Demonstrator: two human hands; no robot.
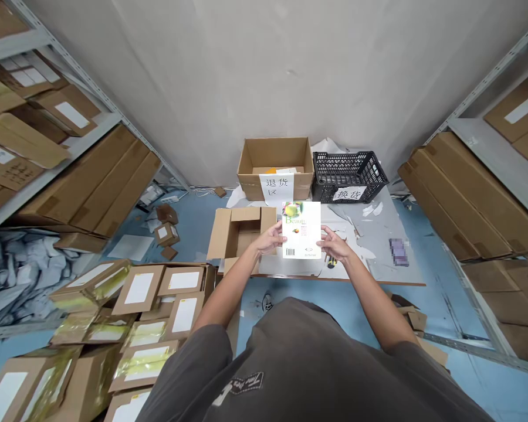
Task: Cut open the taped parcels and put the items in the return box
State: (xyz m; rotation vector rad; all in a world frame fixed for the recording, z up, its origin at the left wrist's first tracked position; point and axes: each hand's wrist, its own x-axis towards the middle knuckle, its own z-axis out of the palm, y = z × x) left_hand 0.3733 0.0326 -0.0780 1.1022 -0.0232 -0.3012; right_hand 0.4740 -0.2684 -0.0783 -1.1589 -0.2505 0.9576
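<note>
Both my hands hold up a white booklet [301, 231] with a fruit picture, the word "Beauti..." and a barcode on its cover. My left hand [270, 237] pinches its left edge, and my right hand [334, 243] grips the right edge. Just left of it on the table lies an opened cardboard box [242, 234] with its flaps spread. Behind stands a larger open carton [255, 183] bearing a paper sign, with some flat items inside. A black plastic crate [323, 190] with another sign sits to its right. Under my right hand, a black-and-yellow tool [331, 262] is partly visible.
A purple pixelated object [398, 252] and torn paper scraps lie on the grey table [378, 269]. Stacked parcels [158, 328] fill the lower left. Shelves with cartons [453, 193] flank both sides, and a wall [290, 76] rises behind the table.
</note>
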